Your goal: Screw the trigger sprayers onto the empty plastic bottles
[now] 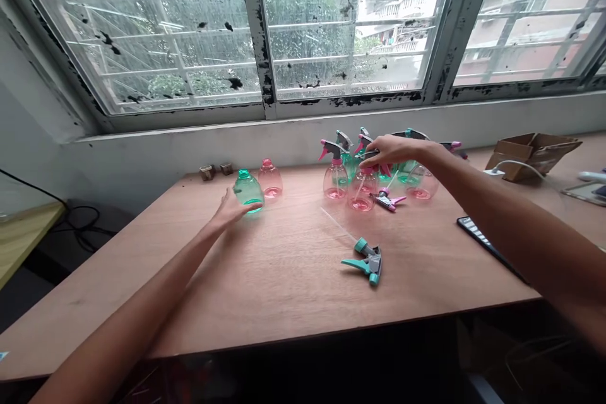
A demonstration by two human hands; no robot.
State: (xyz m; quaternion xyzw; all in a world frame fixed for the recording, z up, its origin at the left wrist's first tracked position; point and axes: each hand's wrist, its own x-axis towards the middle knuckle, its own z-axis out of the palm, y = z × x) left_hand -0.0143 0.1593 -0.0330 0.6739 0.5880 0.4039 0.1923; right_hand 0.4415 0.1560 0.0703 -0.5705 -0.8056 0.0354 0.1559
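Observation:
My left hand [231, 207] is closed round a green translucent bottle [248, 188] with an uncapped neck, which leans slightly. Just behind it stands an uncapped pink bottle [270, 178]. My right hand [392, 150] grips the spray head of a pink spray bottle [361, 192] from above; its fingertips are partly hidden. Around that hand stand another pink spray bottle [336, 180] and several green and pink ones, partly covered by my hand and forearm. A loose pink-and-grey trigger sprayer [388, 201] lies beside the gripped bottle. Nearer me rests a teal-and-grey trigger sprayer [369, 259] with its tube.
A wooden table [284, 290] runs along a wall beneath windows. Two small dark blocks [207, 172] sit at its back left. To the right are an open cardboard box [530, 154], a white charger with cable [495, 172] and a phone-like dark device [487, 243] under my forearm.

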